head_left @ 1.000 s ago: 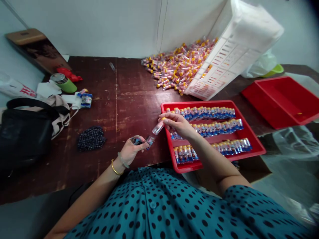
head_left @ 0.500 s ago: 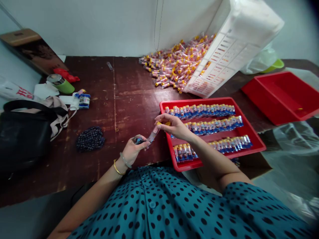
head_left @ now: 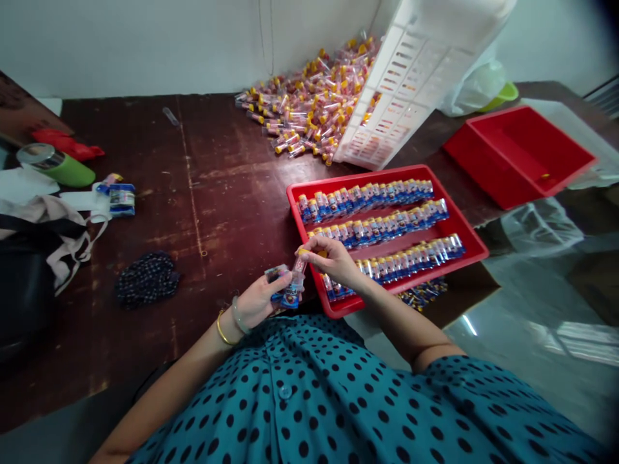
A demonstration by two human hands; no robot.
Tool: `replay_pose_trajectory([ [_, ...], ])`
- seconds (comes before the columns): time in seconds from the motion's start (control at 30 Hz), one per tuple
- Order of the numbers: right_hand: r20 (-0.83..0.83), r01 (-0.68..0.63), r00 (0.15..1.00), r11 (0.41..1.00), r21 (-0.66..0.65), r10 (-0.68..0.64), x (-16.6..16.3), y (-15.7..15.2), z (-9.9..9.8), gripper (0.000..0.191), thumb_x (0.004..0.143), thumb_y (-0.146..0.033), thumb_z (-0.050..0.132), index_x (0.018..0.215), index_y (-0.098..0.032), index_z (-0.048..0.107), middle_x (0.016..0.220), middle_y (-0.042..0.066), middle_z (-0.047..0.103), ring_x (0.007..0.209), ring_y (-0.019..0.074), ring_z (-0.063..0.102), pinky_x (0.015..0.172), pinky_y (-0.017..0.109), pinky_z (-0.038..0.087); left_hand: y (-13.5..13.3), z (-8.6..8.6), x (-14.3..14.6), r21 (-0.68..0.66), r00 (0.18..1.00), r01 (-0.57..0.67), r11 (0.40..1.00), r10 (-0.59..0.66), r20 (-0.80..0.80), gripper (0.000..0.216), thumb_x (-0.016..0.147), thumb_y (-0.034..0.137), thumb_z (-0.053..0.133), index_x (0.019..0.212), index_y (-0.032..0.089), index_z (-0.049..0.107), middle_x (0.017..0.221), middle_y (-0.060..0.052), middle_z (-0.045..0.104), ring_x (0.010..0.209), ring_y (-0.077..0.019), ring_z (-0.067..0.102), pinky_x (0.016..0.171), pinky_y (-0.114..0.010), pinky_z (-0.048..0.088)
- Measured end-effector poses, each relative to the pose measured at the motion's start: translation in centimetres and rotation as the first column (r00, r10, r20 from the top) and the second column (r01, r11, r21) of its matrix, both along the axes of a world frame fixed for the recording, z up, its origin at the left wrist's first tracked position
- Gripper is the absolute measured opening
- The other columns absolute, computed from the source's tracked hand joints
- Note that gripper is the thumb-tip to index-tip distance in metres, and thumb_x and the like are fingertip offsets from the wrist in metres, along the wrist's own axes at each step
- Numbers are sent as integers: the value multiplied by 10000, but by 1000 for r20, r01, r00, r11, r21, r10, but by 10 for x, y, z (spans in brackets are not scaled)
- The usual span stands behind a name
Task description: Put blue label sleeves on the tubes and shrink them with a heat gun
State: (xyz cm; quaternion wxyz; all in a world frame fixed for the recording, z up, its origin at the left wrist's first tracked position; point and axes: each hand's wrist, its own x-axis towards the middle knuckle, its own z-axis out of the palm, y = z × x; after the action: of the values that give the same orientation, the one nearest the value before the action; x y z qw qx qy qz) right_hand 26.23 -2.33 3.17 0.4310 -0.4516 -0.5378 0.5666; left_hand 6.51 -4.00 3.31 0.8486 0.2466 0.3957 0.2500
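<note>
Pinching, head view, centre of the frame: your right hand (head_left: 334, 263), thumb and fingers closed on the cap end of a yellow-capped tube (head_left: 300, 263). Tube: clear, pink contents, slanting down from your fingertips, lower end at the blue printed sleeves (head_left: 291, 298); how far it sits inside one, cannot tell. Sleeves: more than one, clasped between thumb and fingers of your left hand (head_left: 258, 301), just left of the tube.

Handling, as judged: tube light, stiff-walled, probably smooth and a little slippery; best taken by the cap, lower end left free. Sleeves thin, soft, apt to crease; best held lightly by the edges.

Position: tube between your two hands, below and left of the right one. Right of centre: red tray (head_left: 476, 251), its left rim under your right hand, bearing three rows of sleeved tubes (head_left: 377, 229). Upper centre: heap of capped tubes (head_left: 309, 103), well apart from both hands, beside a white basket (head_left: 416, 77).
</note>
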Motion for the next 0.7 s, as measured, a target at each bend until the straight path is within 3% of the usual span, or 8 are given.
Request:
replay_pose_trajectory([
  [0.07, -29, -22, 999, 1000, 5, 22, 2, -5, 4, 228, 835, -396, 701, 845, -179, 633, 826, 17, 672, 616, 102, 569, 602, 237, 476, 1, 5, 6, 1, 1000, -23, 1000, 23, 4, 364, 651, 385, 850, 892, 146, 718, 770, -40, 704, 679, -148, 651, 675, -274, 544],
  [0.17, -58, -50, 997, 998, 34, 52, 0, -14, 6, 240, 809, -375, 734, 915, -185, 633, 938, 36, 687, 762, 140, 637, 711, 268, 522, 3, 10, 16, 64, 987, -163, 984, 163, 13, 327, 612, 351, 877, 805, 147, 709, 748, -17, 708, 670, -129, 641, 691, -256, 541],
  [0.3, -54, -37, 998, 992, 118, 43, -5, -24, 4, 289, 768, -339, 777, 966, -192, 626, 1129, 65, 675, 1001, 191, 645, 910, 320, 503, 4, 12, 23, 105, 951, -306, 946, 310, -18, 353, 530, 325, 916, 749, 150, 703, 720, 10, 711, 670, -107, 632, 677, -217, 526],
  [0.7, -82, -19, 996, 981, 191, 36, -6, -20, -1, 163, 809, -295, 736, 892, -172, 668, 1167, 84, 663, 1089, 211, 647, 976, 338, 479, 7, 12, 27, 118, 937, -333, 936, 342, -69, 405, 503, 344, 924, 793, 157, 713, 745, 15, 710, 679, -99, 629, 692, -218, 523],
])
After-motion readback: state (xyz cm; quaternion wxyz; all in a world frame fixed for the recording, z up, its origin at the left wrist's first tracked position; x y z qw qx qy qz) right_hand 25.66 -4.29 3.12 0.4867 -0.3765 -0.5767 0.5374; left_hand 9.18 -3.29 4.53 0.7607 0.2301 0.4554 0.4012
